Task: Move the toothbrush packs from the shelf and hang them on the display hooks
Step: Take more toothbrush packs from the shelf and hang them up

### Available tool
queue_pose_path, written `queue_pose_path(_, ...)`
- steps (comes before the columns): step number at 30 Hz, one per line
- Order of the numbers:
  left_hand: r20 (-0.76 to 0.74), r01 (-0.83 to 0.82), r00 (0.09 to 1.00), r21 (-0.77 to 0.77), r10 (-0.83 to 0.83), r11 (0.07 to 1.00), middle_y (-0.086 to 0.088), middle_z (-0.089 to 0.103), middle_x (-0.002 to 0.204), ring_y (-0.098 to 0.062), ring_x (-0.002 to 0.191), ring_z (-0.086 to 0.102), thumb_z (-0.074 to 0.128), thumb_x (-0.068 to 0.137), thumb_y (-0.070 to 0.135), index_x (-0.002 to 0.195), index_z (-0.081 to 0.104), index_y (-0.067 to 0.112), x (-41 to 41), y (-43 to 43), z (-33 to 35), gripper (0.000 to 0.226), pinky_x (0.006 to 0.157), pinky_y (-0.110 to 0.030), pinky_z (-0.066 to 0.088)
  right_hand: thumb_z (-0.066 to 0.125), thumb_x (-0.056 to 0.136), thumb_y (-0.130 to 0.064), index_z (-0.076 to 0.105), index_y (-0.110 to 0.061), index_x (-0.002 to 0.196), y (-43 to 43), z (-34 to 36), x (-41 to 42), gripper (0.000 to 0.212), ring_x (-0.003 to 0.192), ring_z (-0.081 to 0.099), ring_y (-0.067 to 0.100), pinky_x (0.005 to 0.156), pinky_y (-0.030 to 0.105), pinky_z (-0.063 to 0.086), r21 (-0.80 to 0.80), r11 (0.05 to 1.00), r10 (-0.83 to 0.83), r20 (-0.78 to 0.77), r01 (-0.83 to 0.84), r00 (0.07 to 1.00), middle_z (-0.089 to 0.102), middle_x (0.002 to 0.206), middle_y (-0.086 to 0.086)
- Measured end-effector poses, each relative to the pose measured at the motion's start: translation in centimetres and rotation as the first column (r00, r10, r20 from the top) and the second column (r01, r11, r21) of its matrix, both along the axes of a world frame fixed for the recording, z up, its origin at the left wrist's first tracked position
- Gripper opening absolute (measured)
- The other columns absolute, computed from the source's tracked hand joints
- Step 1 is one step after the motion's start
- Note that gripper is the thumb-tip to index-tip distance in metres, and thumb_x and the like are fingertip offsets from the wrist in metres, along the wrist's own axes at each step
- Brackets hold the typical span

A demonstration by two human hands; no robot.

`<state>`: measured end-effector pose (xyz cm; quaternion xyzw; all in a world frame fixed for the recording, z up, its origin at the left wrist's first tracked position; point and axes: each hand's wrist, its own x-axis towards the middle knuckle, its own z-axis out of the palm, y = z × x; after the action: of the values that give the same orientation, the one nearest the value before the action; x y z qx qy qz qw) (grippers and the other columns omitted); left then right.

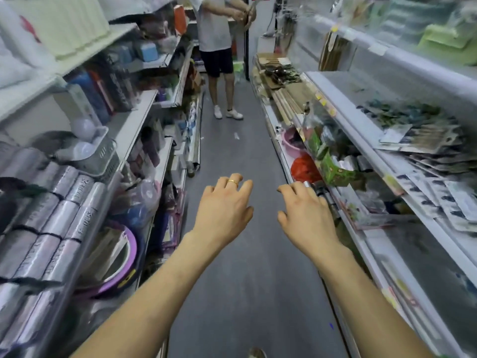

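My left hand [223, 206] and my right hand [304, 213] both reach forward over the aisle floor, palms down, fingers apart, holding nothing. The left hand wears a gold ring. Flat carded packs [423, 140], blurred and possibly the toothbrush packs, lie piled on the right-hand shelf [387, 156], well to the right of my right hand. More flat packs [444, 197] lie lower on the same side. I cannot make out any display hooks in this blurred view.
A narrow grey aisle floor [232, 156] runs between stocked shelves. A person [219, 52] in a white shirt and dark shorts stands at the far end. Silver wrapped rolls [51, 215] and a purple-rimmed basin [121, 257] fill the left shelves; a pink basin [294, 144] sits at right.
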<state>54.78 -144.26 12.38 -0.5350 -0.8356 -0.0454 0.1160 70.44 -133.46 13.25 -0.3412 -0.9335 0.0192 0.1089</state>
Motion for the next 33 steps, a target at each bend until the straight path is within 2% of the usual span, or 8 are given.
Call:
queue_pose_path(7, 0.022, 0.073, 0.997, 0.037, -0.074, 0.997, -0.007, 0.058, 0.137, -0.034, 0.111, 0.060, 0.071, 0.086, 0.039, 0.128, 0.059, 0.018, -12.2, 12.9, 1.5, 0.049, 0.077, -0.045, 0.050, 0.065, 0.093, -0.027, 0.053, -0.021, 0.138, 11.7, 1.1, -11.5, 0.047, 0.115, 0.057, 0.030, 0.089, 0.047, 0.047, 0.023, 0.998, -0.056, -0.004, 0.056, 0.998, 0.056, 0.126, 0.004)
queue_pose_path(13, 0.064, 0.234, 0.970, 0.021, -0.235, 0.972, -0.006, 0.056, 0.141, -0.033, 0.117, 0.059, 0.069, 0.088, 0.039, 0.133, 0.058, 0.019, -22.2, 26.1, -0.1, 0.050, 0.079, -0.044, 0.052, 0.067, 0.088, -0.025, 0.058, -0.019, 0.129, 22.2, -0.7, -19.8, 0.042, 0.106, 0.060, 0.032, 0.081, 0.046, 0.050, 0.016, 0.974, -0.225, -0.024, 0.225, 0.974, 0.057, 0.117, 0.004)
queue_pose_path(15, 0.075, 0.296, 0.952, 0.024, -0.297, 0.955, -0.007, 0.057, 0.141, -0.034, 0.116, 0.059, 0.068, 0.089, 0.039, 0.134, 0.058, 0.019, -25.3, 30.7, -0.3, 0.050, 0.079, -0.045, 0.053, 0.068, 0.088, -0.026, 0.058, -0.018, 0.128, 25.4, -0.8, -22.0, 0.042, 0.108, 0.060, 0.033, 0.084, 0.048, 0.053, -0.018, 0.951, -0.308, -0.037, 0.307, 0.951, 0.057, 0.117, 0.005)
queue_pose_path(19, 0.088, 0.472, 0.878, 0.001, -0.470, 0.882, -0.008, 0.060, 0.133, -0.035, 0.114, 0.061, 0.070, 0.089, 0.041, 0.133, 0.058, 0.019, -28.7, 39.2, 0.6, 0.051, 0.077, -0.047, 0.056, 0.064, 0.090, -0.028, 0.055, -0.020, 0.131, 30.2, -0.3, -24.0, 0.042, 0.114, 0.058, 0.032, 0.089, 0.049, 0.052, -0.047, 0.878, -0.478, -0.011, 0.477, 0.878, 0.056, 0.124, 0.004)
queue_pose_path(24, 0.118, 0.653, 0.748, 0.039, -0.653, 0.756, -0.007, 0.060, 0.131, -0.034, 0.112, 0.061, 0.067, 0.092, 0.042, 0.131, 0.059, 0.017, -29.0, 49.5, 1.8, 0.047, 0.078, -0.048, 0.056, 0.062, 0.096, -0.032, 0.051, -0.022, 0.139, 35.7, 0.3, -23.4, 0.044, 0.120, 0.056, 0.030, 0.093, 0.046, 0.049, -0.078, 0.723, -0.689, 0.000, 0.687, 0.725, 0.054, 0.132, 0.004)
queue_pose_path(29, 0.133, 0.758, 0.644, 0.026, -0.753, 0.652, -0.009, 0.059, 0.134, -0.037, 0.116, 0.060, 0.066, 0.092, 0.042, 0.136, 0.056, 0.017, -27.6, 58.7, 0.7, 0.052, 0.081, -0.049, 0.056, 0.061, 0.097, -0.030, 0.050, -0.022, 0.142, 41.4, -1.1, -21.5, 0.047, 0.119, 0.055, 0.031, 0.092, 0.046, 0.049, -0.133, 0.587, -0.809, -0.052, 0.799, 0.586, 0.053, 0.129, 0.004)
queue_pose_path(33, 0.137, 0.788, 0.607, 0.026, -0.783, 0.615, -0.007, 0.058, 0.133, -0.036, 0.117, 0.060, 0.065, 0.094, 0.043, 0.140, 0.055, 0.019, -27.2, 64.8, -0.1, 0.053, 0.086, -0.051, 0.053, 0.061, 0.099, -0.033, 0.050, -0.022, 0.140, 47.0, -3.0, -20.9, 0.044, 0.119, 0.056, 0.031, 0.089, 0.045, 0.052, -0.219, 0.527, -0.848, -0.070, 0.821, 0.526, 0.053, 0.128, 0.004)
